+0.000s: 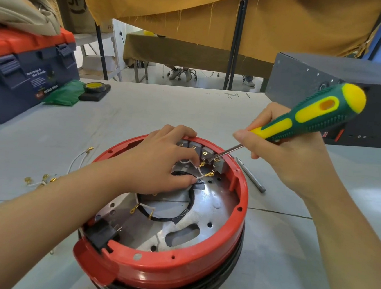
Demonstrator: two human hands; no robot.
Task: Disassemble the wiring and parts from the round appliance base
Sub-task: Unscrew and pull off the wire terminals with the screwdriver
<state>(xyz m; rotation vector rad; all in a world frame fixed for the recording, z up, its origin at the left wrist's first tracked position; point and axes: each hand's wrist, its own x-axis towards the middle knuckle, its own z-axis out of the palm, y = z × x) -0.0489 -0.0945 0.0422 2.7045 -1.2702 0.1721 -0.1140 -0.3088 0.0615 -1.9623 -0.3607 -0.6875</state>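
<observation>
Low in the middle of the frame, the round red base (160, 266) sits on the grey table (290, 260), its open side up and a black ring beneath it. Inside lies a shiny metal plate (211, 207) with holes and a black cable (187, 205) curving across it. Along the far inner wall stands a row of grey terminal blocks (198, 148). The left hand (159, 162) reaches into the base from the left, its fingers curled over the wall and its thumb and fingertip pinching a white wire (199, 176) that ends in a brass connector (210, 175). The right hand (287, 154) grips a screwdriver (310, 114) with a green and yellow handle, which points to the upper right; its metal tip is down at the rightmost blocks, just beside a second brass connector (202, 164). A black plug block (102, 234) is set in the near left wall of the base. Just right of the base a loose metal bit (251, 175) lies on the table. Left of the base lie freed white wires (77, 159) with brass ends. At upper left stand a blue and red toolbox (25, 73), a green bag (65, 93) and a roll of tape (94, 87). A dark metal box (378, 93) is at upper right.
</observation>
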